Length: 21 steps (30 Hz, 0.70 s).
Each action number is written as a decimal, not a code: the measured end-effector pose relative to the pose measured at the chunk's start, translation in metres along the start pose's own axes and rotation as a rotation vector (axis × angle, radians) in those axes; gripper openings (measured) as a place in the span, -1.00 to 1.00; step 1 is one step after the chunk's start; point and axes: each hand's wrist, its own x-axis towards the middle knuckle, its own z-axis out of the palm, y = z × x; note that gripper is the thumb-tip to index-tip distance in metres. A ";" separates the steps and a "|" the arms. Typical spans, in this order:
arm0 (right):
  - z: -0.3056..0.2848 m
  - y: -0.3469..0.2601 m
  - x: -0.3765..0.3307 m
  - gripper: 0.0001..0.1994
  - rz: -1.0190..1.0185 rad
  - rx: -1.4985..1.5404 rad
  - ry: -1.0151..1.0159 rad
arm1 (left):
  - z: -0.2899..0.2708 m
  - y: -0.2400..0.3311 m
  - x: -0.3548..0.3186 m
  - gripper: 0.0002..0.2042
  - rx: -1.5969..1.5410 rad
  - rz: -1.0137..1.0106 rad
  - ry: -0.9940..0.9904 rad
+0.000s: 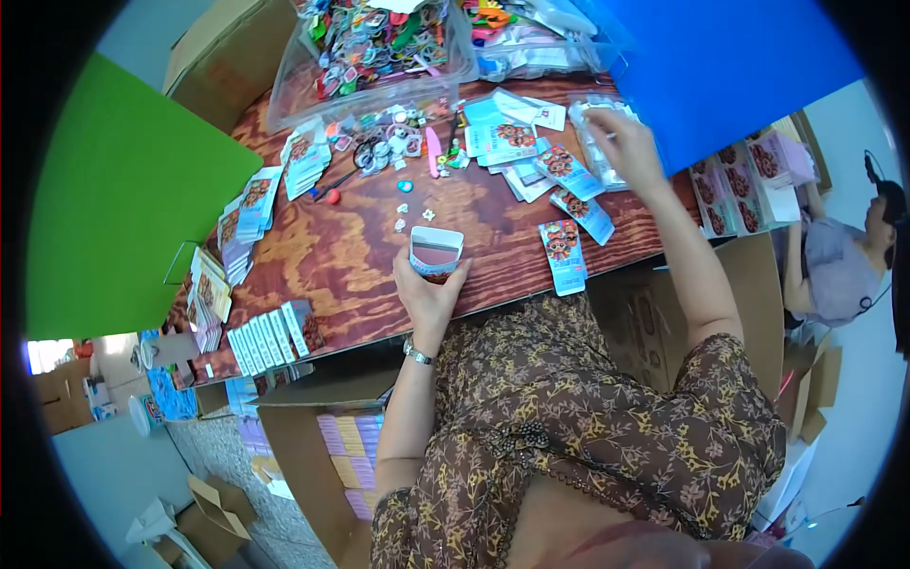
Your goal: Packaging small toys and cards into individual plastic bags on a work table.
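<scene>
In the head view, our left hand [428, 292] has its fingers wrapped round the sides of a small open box [437, 258], thumb on the right side, near the front edge of the tabletop [355, 251]. The box's open mouth faces up toward us; its long axis seems to run from that mouth down toward the tabletop, though foreshortening hides the exact tilt.

Our right hand [627, 150] is farther forward and to the right, its fingers partly curled over a clear bag of white packets [594, 156]; we cannot tell whether they pinch one. The box lies to the left of those fingers and nearer our body, well apart from them, with printed blue pouches [566, 258] between bag and table edge.
</scene>
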 end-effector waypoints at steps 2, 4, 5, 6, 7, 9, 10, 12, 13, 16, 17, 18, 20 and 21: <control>-0.024 0.063 -0.006 -0.79 0.161 -0.188 -0.120 | 0.005 0.007 0.002 -0.25 0.009 0.037 -0.042; -0.027 0.116 -0.021 -0.78 0.199 -0.285 -0.204 | 0.011 0.012 0.004 -0.27 0.002 0.038 -0.079; -0.023 0.131 -0.025 -0.76 0.227 -0.373 -0.300 | 0.013 0.014 0.004 -0.29 0.003 0.029 -0.104; -0.020 0.135 -0.027 -0.73 0.277 -0.369 -0.332 | 0.013 0.016 0.004 -0.29 0.005 0.034 -0.103; -0.014 0.139 -0.028 -0.73 0.277 -0.367 -0.327 | 0.013 0.018 0.004 -0.30 0.014 0.053 -0.097; -0.003 0.143 -0.028 -0.71 0.267 -0.296 -0.157 | 0.013 0.020 0.003 -0.31 0.027 0.076 -0.088; 0.000 0.144 -0.022 -0.67 0.286 -0.283 -0.166 | 0.012 0.021 0.003 -0.32 0.040 0.070 -0.092; 0.009 0.146 -0.007 -0.66 0.304 -0.314 -0.133 | 0.013 0.023 0.002 -0.32 0.068 0.067 -0.111; 0.013 0.148 -0.001 -0.64 0.323 -0.349 -0.103 | 0.014 0.025 0.002 -0.32 0.070 0.073 -0.113; 0.024 0.141 0.016 -0.60 0.403 -0.492 -0.119 | 0.017 0.021 0.000 -0.29 0.077 0.103 -0.113; 0.027 0.137 0.020 -0.60 0.400 -0.489 -0.118 | 0.017 0.019 -0.001 -0.29 0.079 0.104 -0.110; 0.029 0.135 0.024 -0.59 0.449 -0.488 -0.152 | 0.017 0.020 -0.002 -0.29 0.084 0.086 -0.121; 0.032 0.132 0.029 -0.57 0.495 -0.485 -0.188 | 0.018 0.021 -0.002 -0.29 0.090 0.067 -0.129; 0.034 0.133 0.029 -0.58 0.528 -0.496 -0.223 | 0.018 0.021 -0.003 -0.30 0.131 0.105 -0.120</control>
